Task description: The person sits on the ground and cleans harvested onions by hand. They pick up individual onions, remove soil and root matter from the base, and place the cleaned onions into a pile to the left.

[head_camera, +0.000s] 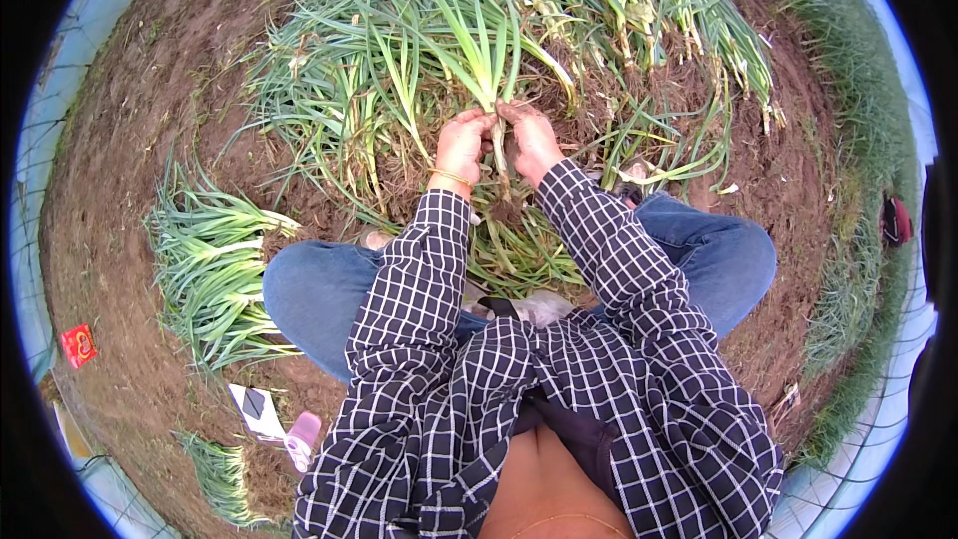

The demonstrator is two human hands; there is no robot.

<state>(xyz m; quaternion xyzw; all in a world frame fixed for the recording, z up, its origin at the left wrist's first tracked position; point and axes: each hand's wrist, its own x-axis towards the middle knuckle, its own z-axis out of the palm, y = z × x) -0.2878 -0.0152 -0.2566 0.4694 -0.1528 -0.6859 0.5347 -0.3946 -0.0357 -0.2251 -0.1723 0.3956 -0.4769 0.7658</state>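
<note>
Between my two hands stands one leek-like plant, its green leaves fanned out away from me. My left hand pinches its pale stem from the left side. My right hand has thumb and fingers at the stem's top, where the leaves part. Below the hands the stem runs down to a clump of soil-covered roots. Stripped leaves lie on the ground between my legs. Just beyond my hands spreads a large heap of similar plants, with brown, dirty roots.
By my left knee lies a row of cleaner plants, with a smaller bundle farther back. Near it are a pink cup and a white card-like item. A red packet lies far left. Grass borders the soil at right.
</note>
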